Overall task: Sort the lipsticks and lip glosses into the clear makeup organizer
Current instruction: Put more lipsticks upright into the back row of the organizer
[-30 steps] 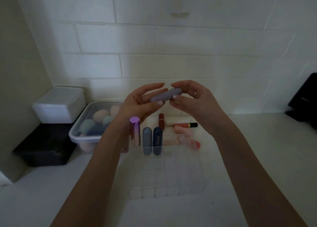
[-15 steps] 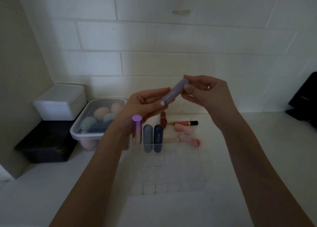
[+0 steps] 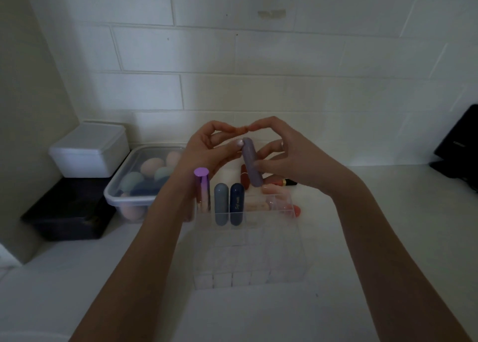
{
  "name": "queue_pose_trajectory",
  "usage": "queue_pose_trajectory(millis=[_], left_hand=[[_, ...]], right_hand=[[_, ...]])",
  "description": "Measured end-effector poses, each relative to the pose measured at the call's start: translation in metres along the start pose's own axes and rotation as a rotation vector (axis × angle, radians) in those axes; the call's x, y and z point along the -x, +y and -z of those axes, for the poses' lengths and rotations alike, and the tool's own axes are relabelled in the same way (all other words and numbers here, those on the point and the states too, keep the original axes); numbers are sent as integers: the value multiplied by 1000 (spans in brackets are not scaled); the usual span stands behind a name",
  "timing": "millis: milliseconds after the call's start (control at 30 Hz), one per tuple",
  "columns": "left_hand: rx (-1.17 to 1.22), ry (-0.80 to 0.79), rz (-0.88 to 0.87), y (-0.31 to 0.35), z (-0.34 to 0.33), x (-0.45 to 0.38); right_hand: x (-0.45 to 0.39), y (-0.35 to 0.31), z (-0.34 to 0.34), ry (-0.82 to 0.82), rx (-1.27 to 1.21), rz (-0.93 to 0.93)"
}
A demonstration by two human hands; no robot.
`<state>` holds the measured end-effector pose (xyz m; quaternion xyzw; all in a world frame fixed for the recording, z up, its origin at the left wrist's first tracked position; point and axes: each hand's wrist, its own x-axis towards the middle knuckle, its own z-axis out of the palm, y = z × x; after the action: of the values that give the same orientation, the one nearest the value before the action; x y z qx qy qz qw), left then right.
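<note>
my right hand (image 3: 292,158) gripped the lilac lipstick (image 3: 251,162) nearly upright above the organizer (image 3: 294,240); my left hand (image 3: 207,153) pinched its top.

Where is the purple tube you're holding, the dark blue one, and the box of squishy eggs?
purple tube (image 3: 251,164), head view, middle of its body.
dark blue tube (image 3: 237,202), head view, upper half.
box of sponges (image 3: 121,199), head view, front rim.
</note>
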<state>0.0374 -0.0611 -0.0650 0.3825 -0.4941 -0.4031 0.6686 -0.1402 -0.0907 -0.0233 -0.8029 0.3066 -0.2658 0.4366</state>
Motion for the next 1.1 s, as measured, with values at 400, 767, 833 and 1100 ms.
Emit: queue_pose_trajectory(millis=[400,767,833,1100], left_hand=[[-398,212,-167,11,14,1],[-1050,-317,216,3,16,-3],[-1089,-394,369,5,10,-4],[-1202,-517,519,-6,16,-9]], right_hand=[[4,-10,3,-235,256,53],[-9,29,29,182,319,9],[-15,57,26,271,380,-47],[-18,98,22,205,480,-105]])
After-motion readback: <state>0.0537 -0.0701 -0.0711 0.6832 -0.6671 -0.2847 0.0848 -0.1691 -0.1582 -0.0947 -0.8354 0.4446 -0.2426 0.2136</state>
